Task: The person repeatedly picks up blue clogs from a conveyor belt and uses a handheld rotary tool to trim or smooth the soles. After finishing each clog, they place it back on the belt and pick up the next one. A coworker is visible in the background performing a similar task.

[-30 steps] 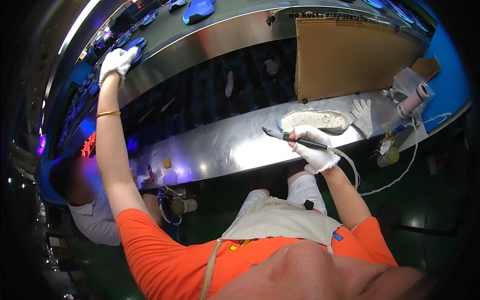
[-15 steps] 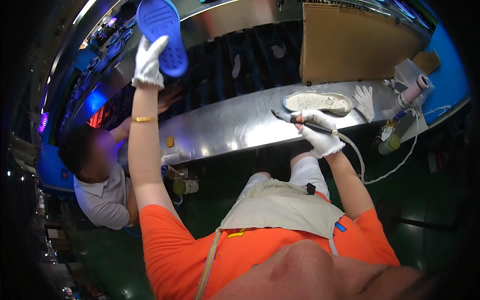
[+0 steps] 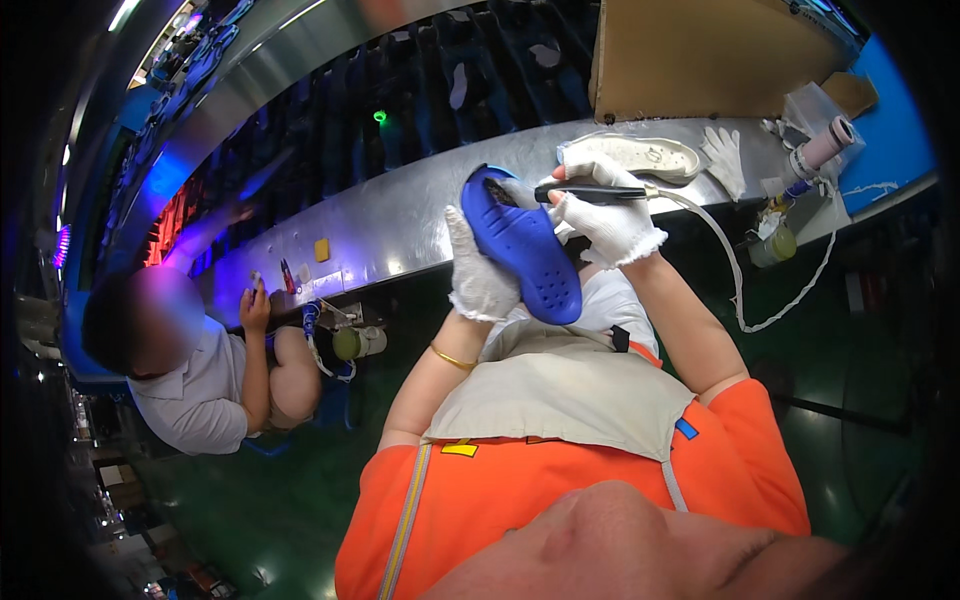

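Note:
A blue shoe sole [image 3: 527, 255] is in my left hand [image 3: 481, 268], which wears a white glove and grips it by its left edge. The sole is tilted, its toe end pointing up and left above the metal bench. In my gloved right hand [image 3: 608, 222] is a black-handled brush [image 3: 590, 193] with a pale hose running from its back end. The brush's dark tip is over the toe area of the sole; contact is hard to make out. Just beyond my right hand, a white shoe sole [image 3: 640, 155] lies on the bench, beside a loose white glove [image 3: 724, 160].
A dark conveyor [image 3: 420, 90] with several slats runs behind the metal bench [image 3: 400, 235]. A cardboard sheet [image 3: 690, 60] stands at the back right. A pink-and-grey cylinder [image 3: 825, 148] and the coiled hose [image 3: 740, 290] are at right. A co-worker [image 3: 190, 370] sits at left, near a yellow block [image 3: 322, 250].
My left hand has brought the blue sole from the far upper left down in front of me. My right hand has moved slightly up and left, bringing the brush to the sole.

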A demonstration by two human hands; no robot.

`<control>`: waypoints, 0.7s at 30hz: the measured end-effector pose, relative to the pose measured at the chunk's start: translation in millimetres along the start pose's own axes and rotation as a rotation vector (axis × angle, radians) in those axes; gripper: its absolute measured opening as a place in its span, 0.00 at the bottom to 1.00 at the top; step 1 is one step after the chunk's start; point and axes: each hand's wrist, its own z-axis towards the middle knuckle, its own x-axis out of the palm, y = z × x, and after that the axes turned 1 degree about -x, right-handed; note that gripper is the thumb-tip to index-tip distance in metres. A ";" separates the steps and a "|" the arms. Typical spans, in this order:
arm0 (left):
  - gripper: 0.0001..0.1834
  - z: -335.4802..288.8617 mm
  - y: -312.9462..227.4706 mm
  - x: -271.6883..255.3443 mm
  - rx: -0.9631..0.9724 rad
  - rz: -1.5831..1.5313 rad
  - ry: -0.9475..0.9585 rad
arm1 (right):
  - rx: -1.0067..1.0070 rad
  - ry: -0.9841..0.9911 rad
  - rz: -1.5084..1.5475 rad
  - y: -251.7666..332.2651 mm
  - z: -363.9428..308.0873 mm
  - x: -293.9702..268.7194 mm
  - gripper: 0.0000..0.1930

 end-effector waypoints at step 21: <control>0.43 7.1 3.1 -11.6 -0.061 0.180 -0.176 | -0.349 0.187 -0.221 -20.6 -29.6 -0.4 0.11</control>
